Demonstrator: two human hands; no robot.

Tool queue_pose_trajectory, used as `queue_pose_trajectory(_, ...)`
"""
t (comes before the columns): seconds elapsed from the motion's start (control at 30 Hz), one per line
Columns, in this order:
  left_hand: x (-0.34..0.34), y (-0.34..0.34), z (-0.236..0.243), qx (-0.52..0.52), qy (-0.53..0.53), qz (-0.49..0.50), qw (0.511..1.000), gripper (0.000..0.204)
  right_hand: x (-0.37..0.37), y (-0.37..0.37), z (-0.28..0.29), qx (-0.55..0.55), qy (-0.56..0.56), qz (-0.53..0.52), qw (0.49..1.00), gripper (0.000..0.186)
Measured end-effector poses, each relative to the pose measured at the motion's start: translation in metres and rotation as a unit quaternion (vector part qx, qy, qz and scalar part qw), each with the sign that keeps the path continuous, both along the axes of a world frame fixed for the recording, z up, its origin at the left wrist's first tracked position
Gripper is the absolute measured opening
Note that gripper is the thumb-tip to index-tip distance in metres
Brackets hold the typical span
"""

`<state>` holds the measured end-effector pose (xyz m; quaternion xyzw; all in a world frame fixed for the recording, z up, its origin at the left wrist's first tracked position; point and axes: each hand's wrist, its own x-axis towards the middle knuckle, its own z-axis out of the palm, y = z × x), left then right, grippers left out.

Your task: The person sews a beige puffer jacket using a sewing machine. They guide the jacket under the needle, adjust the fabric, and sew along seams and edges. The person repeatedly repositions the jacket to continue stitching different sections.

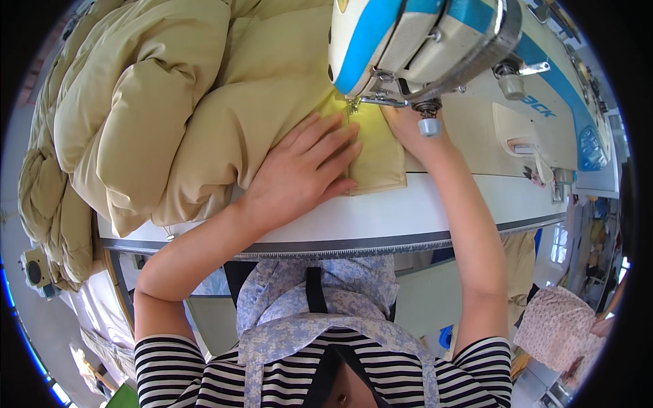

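Observation:
My left hand (304, 166) lies on the beige padded garment (252, 95), fingers spread, just left of and below the presser foot (353, 103). A flat beige panel (377, 170) with a stitched edge extends under the foot, lit yellow by the machine's lamp. The white and blue sewing machine (415, 41) overhangs this spot. My right hand (416, 132) rests beside the panel's right edge, behind the machine's hanging knob, with most of its fingers hidden.
Bulky folds of the garment (136, 129) cover the left of the white worktable (299, 227), which has a measuring strip along its front edge. A small speaker-like box (34, 272) is at far left. A pink patterned fabric (554, 326) is at lower right.

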<state>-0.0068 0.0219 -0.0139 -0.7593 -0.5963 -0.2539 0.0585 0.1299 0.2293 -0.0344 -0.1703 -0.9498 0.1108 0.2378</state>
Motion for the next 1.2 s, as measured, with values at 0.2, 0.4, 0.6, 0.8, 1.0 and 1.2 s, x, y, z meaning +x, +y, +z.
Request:
queue_pose_trajectory(0.2, -0.003, -0.021, 0.002, 0.043, -0.005, -0.059, 0.997, 0.033, 0.056, -0.075, 0.032, -0.059, 0.073, 0.176, 0.98, 0.03)
queue_pose_trajectory(0.4, -0.008, -0.015, -0.001, 0.054, -0.002, -0.047, 0.997, 0.028, 0.054, -0.087, 0.022, -0.026, 0.046, 0.1, 0.994, 0.04)
queue_pose_trajectory(0.6, -0.003, -0.018, 0.01, 0.003, -0.06, -0.043, 0.997, 0.025, 0.05, -0.082, 0.017, 0.104, 0.056, 0.145, 0.982, 0.021)
queue_pose_trajectory(0.8, 0.005, -0.017, 0.007, 0.015, -0.054, -0.05, 0.997, 0.037, 0.064, -0.087, 0.025, 0.035, 0.018, 0.155, 0.987, 0.015)
queue_pose_trajectory(1.0, -0.002, -0.022, -0.002, -0.037, -0.016, -0.064, 0.997, 0.045, 0.043, -0.073, 0.042, -0.063, 0.045, 0.03, 0.997, 0.013)
queue_pose_trajectory(1.2, -0.004, -0.02, 0.002, -0.048, -0.008, -0.081, 0.996, 0.043, 0.014, -0.04, 0.022, 0.105, 0.012, -0.007, 0.994, 0.016)
